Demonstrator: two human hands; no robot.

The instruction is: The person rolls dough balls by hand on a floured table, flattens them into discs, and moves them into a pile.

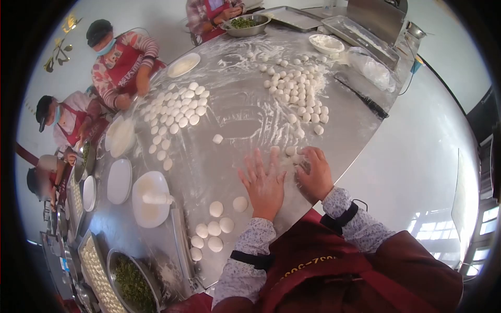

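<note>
My left hand (264, 183) lies over the steel table (209, 172) with its fingers spread and nothing held. To its right, my right hand (314, 175) is curled close to the tabletop beside a small dough piece (290, 151); what its fingertips hold, if anything, is hidden. A single dough piece (217, 139) sits beyond my left hand. Several flattened dough rounds (214, 228) lie to the left of my left forearm. Farther off are a floury heap of dough pieces (297, 86) and a group of rounder pieces (177, 107).
A long dark knife (361, 95) lies near the right table edge. At the left are a plate (151, 214) with a roller, a metal bar (181, 248) and a bowl of greens (133, 284). Co-workers (122, 65) stand along the far left side.
</note>
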